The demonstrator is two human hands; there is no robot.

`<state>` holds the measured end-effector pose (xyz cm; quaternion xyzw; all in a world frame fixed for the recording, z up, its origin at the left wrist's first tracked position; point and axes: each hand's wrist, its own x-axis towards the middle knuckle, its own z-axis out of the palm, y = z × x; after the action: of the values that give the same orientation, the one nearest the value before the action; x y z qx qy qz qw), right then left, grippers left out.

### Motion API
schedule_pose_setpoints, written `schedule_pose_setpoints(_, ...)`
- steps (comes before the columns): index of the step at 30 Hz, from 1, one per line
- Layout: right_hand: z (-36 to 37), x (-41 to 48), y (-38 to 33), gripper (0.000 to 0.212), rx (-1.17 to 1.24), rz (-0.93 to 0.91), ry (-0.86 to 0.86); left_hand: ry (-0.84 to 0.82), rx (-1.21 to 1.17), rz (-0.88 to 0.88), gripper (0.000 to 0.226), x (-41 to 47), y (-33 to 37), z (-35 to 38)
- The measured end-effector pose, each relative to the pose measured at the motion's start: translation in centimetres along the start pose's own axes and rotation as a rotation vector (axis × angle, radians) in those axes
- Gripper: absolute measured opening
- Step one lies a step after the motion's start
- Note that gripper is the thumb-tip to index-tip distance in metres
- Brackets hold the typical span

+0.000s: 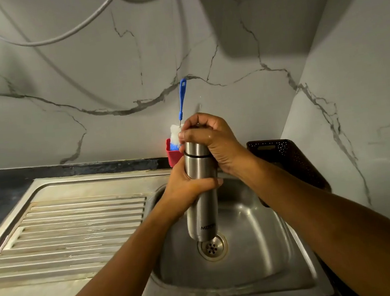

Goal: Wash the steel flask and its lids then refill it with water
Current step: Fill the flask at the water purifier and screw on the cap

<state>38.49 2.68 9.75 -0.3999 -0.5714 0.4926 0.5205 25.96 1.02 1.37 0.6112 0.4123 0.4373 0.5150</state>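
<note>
A tall steel flask (202,210) stands upright in the air over the steel sink basin (261,249), its base just above the drain (212,247). My left hand (185,188) grips the flask's body around the middle. My right hand (208,136) curls over the top and grips the steel lid (194,150), which sits on the flask. A thin dark seam shows where lid meets body. The top of the lid is hidden under my fingers.
A blue-handled bottle brush (182,100) stands in a red holder (173,156) against the marble wall behind the flask. A dark perforated basket (294,158) sits right of the sink. The ribbed steel drainboard (76,224) lies to the left.
</note>
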Motion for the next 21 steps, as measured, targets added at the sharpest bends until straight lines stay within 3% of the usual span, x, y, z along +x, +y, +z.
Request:
schedule_pose_setpoints(6, 1.3, 0.3, 2.2, 0.014, -0.111, 0.000, 0.201, 0.176, 0.036, 0.031, 0.079, -0.5, -1.9, 1.2)
schedule_pose_setpoints(15, 4.0, 1.0, 3.6, 0.015, -0.370, -0.130, 0.359, 0.401, 0.127, 0.128, 0.068, -1.4, -2.8, 2.2)
schedule_pose_setpoints(18, 4.9, 1.5, 4.8, 0.009, -0.394, -0.112, 0.341, 0.426, 0.120, 0.134, 0.077, -1.7, -3.5, 1.8)
schedule_pose_setpoints(21, 5.5, 1.3, 4.8, 0.021, -0.357, -0.094, 0.151, 0.438, 0.139, 0.160, 0.076, -2.0, -3.7, -0.2)
